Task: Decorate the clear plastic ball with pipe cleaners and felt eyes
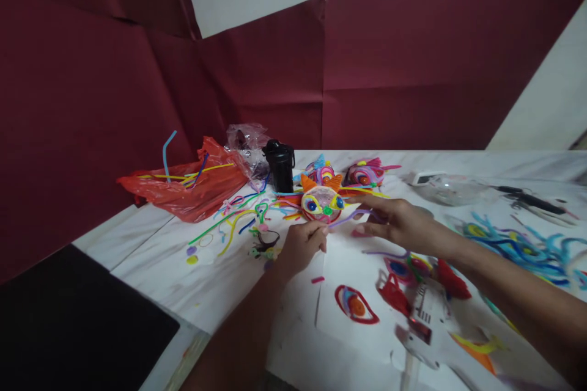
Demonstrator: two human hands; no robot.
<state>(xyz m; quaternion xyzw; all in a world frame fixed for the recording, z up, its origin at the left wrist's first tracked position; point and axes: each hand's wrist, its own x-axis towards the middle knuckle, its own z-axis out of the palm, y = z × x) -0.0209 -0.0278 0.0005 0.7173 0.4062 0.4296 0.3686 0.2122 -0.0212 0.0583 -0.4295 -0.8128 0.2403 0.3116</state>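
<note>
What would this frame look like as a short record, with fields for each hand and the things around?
Left hand: appears to pinch one end of a purple strip
Right hand: thumb and index finger apart, near the strip
Just beyond: cat face, orange ears
Nearer camera: red-rimmed eye shape
Back left: red bag, black bottle

Stretched fwd w/ bare L arm [245, 330], curled into a pinch at L hand [301, 245]; angled in from R w/ bare R arm [513, 287], arched at R hand [400, 223] w/ thumb & fingertips apart.
</note>
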